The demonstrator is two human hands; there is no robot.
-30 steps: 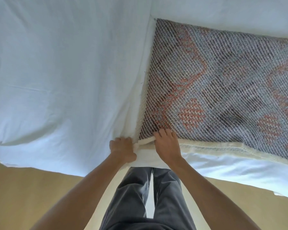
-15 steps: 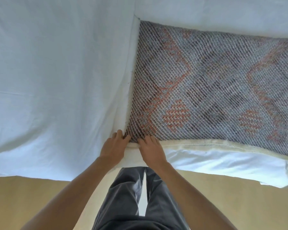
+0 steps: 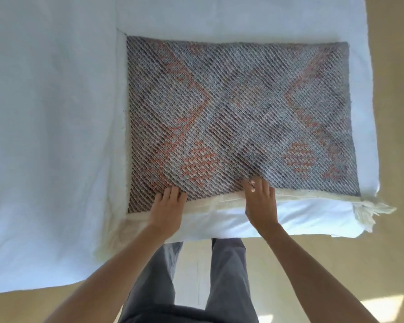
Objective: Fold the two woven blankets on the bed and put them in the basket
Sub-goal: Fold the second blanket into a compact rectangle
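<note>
Nearest to you, below both wrists, your grey trousers (image 3: pixel 226 276) stand on the tan floor (image 3: pixel 336 264), right at the near side of the bed (image 3: pixel 51 113). Your left hand (image 3: pixel 167 208) lies palm down over the bed's near edge. Its fingers (image 3: pixel 173 193) are straight, held close together and pressed flat onto the near-left corner of the woven blanket (image 3: pixel 240 113), gripping nothing. Your right hand (image 3: pixel 260 203) is to the right of the left one, with a clear gap between them. It is also palm down, and its fingers (image 3: pixel 254 185) are slightly spread and flat on the weave just past the blanket's near hem, pinching nothing. Under both palms runs the cream border (image 3: pixel 313 194) of the blanket, which goes on to the right of your right fingers and ends in a loose fringe (image 3: pixel 371 210) hanging off the bed's corner. Beyond your fingertips the blanket lies as a flat folded rectangle of grey-blue weave with orange diamond and zigzag figures. Its left side lines up just left of your left fingers, and its far side is well away from both hands. White sheet surrounds it to the left of your left fingers and beyond the far side. A strip of floor shows at the upper right.
</note>
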